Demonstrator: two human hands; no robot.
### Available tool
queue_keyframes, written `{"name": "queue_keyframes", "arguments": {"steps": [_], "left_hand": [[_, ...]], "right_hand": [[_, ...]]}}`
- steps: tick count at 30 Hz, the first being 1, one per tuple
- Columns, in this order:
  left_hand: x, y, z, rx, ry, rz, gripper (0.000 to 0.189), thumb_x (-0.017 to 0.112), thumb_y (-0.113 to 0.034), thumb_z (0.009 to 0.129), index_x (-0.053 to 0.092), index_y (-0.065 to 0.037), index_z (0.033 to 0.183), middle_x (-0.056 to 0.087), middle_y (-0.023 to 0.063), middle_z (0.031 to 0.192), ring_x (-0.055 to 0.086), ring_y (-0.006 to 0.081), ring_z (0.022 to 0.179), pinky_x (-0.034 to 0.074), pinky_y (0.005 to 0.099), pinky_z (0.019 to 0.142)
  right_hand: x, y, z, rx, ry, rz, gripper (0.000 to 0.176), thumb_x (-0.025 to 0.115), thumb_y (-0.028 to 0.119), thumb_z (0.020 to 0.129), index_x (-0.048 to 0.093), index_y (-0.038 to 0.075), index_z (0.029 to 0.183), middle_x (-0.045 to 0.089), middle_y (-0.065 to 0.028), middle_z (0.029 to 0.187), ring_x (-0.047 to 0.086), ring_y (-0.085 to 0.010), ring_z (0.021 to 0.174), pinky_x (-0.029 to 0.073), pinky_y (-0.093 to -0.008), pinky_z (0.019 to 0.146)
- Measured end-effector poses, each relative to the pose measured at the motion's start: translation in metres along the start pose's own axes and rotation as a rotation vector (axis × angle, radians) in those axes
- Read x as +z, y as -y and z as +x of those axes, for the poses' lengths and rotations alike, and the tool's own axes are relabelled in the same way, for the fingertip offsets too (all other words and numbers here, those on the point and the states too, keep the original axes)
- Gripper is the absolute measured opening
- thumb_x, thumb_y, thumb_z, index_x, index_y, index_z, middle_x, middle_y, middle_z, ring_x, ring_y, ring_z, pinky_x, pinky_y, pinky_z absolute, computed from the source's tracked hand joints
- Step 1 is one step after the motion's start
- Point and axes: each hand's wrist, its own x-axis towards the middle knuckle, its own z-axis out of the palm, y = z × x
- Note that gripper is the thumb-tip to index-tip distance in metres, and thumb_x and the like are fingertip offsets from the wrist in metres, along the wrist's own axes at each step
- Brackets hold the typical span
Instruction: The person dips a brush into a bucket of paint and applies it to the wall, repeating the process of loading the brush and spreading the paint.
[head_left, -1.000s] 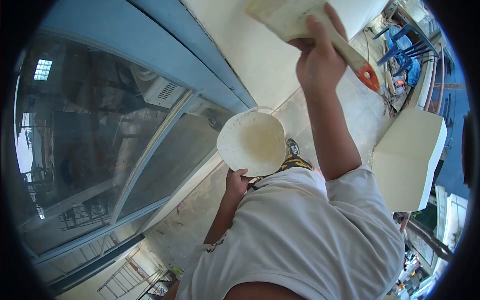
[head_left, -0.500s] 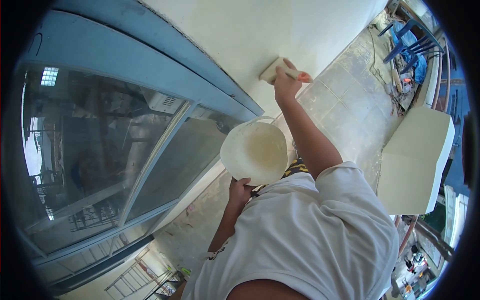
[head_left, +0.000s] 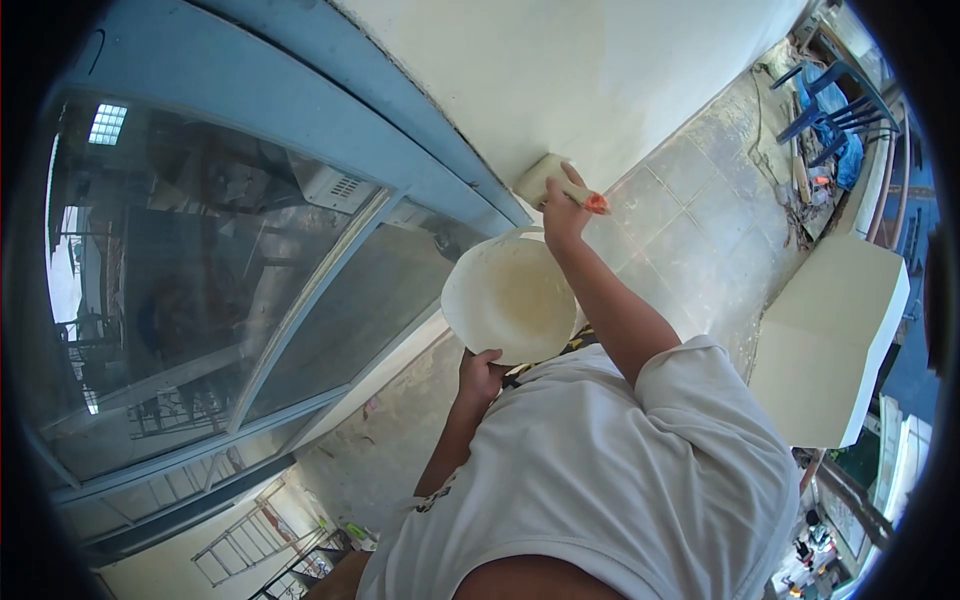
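Observation:
A wide paintbrush [head_left: 537, 180] with pale bristles and an orange-tipped handle is gripped in my right hand [head_left: 566, 212]. Its bristles are against the lower part of the off-white wall [head_left: 560, 70], close to the blue frame. My left hand [head_left: 481, 376] is closed on the near rim of a white bucket [head_left: 465, 300], thumb over the edge, the other fingers mostly hidden beneath. The bucket tilts toward me and shows a cloudy beige patch at its bottom. It hangs just below my right hand.
To the left stands a blue-framed glass window [head_left: 200, 280]. Dusty floor tiles [head_left: 690, 220] run along the wall. A blue plastic chair [head_left: 835, 110] and debris lie at the far right, beyond a cream-coloured ledge [head_left: 830, 330]. A metal ladder-like frame [head_left: 245, 540] is at lower left.
My right hand and the paintbrush have moved down the wall toward the bucket. The bucket and my left hand stay nearly in place, while the view has shifted slightly.

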Motion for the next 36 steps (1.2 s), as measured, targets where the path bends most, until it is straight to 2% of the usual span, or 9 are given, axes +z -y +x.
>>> {"name": "queue_keyframes", "arguments": {"steps": [3,5,7,10,16,20,25,31,36], "left_hand": [[-0.012,0.005,0.0,0.008,-0.039,0.001,0.055,0.042,0.007,0.076,0.03,-0.004,0.129,0.043,0.0189,0.124,0.05,0.0392,0.11,0.045,0.0573,0.089],[-0.037,0.015,0.009,0.108,0.023,0.305,0.055,0.041,0.008,0.076,0.029,-0.004,0.129,0.043,0.019,0.123,0.049,0.0389,0.11,0.047,0.0564,0.088],[-0.024,0.001,-0.004,0.005,-0.026,0.155,0.057,0.041,0.009,0.075,0.029,-0.004,0.129,0.042,0.019,0.124,0.05,0.0383,0.11,0.048,0.055,0.087],[-0.027,-0.005,-0.008,-0.051,-0.024,-0.012,0.059,0.042,0.009,0.075,0.028,-0.004,0.13,0.042,0.019,0.124,0.05,0.0384,0.11,0.049,0.0547,0.086],[-0.049,-0.013,-0.008,-0.055,0.0,0.019,0.062,0.041,0.01,0.073,0.026,-0.005,0.132,0.041,0.0192,0.126,0.049,0.0389,0.111,0.048,0.0565,0.087],[-0.054,-0.019,-0.009,-0.039,0.018,0.02,0.062,0.04,0.01,0.074,0.026,-0.005,0.132,0.04,0.0183,0.127,0.048,0.039,0.112,0.045,0.058,0.089],[-0.062,-0.022,-0.006,-0.063,0.04,0.017,0.061,0.041,0.008,0.075,0.027,-0.005,0.132,0.041,0.0174,0.127,0.047,0.0379,0.113,0.044,0.0578,0.09],[-0.059,-0.024,-0.008,-0.096,0.027,0.108,0.059,0.042,0.007,0.075,0.028,-0.004,0.131,0.043,0.0174,0.125,0.048,0.037,0.112,0.046,0.0561,0.089],[-0.054,-0.016,-0.005,-0.082,-0.023,0.094,0.058,0.044,0.008,0.073,0.031,0.0,0.128,0.046,0.0203,0.12,0.053,0.0387,0.105,0.051,0.051,0.082]], "right_hand": [[0.032,0.091,-0.029,-0.018,0.066,0.093,0.038,0.059,0.008,0.08,0.052,0.0,0.116,0.058,-0.0121,0.095,0.058,-0.016,0.082,0.05,-0.0261,0.057],[0.032,0.135,-0.038,0.01,0.1,0.205,0.039,0.059,0.008,0.08,0.051,-0.001,0.117,0.058,-0.0126,0.096,0.058,-0.0162,0.082,0.051,-0.026,0.057],[0.017,0.164,-0.049,-0.115,0.168,0.359,0.043,0.057,0.007,0.082,0.045,-0.001,0.122,0.054,-0.0161,0.107,0.06,-0.0218,0.087,0.056,-0.0308,0.063],[-0.003,0.158,-0.047,-0.186,0.123,0.407,0.045,0.055,0.004,0.082,0.04,-0.003,0.124,0.052,-0.0174,0.111,0.06,-0.0243,0.091,0.057,-0.033,0.066],[0.002,0.041,-0.007,-0.104,0.005,0.276,0.043,0.056,0.006,0.082,0.044,-0.003,0.123,0.052,-0.017,0.11,0.058,-0.0221,0.093,0.056,-0.0318,0.067],[0.042,0.104,-0.033,-0.154,0.077,0.251,0.042,0.058,0.005,0.081,0.046,-0.003,0.12,0.053,-0.0172,0.107,0.059,-0.0243,0.092,0.057,-0.0332,0.066],[0.013,0.175,-0.053,-0.289,0.104,0.47,0.042,0.058,0.005,0.081,0.045,-0.003,0.121,0.054,-0.0167,0.107,0.059,-0.0247,0.091,0.056,-0.0358,0.066],[-0.056,0.065,0.024,-0.222,-0.173,0.351,0.042,0.055,0.002,0.081,0.045,-0.003,0.121,0.054,-0.0175,0.11,0.06,-0.0231,0.092,0.057,-0.0317,0.064],[-0.052,-0.025,0.097,-0.142,-0.176,0.243,0.039,0.057,0.001,0.078,0.051,-0.003,0.117,0.056,-0.0161,0.108,0.058,-0.0226,0.093,0.056,-0.0322,0.066]]}}
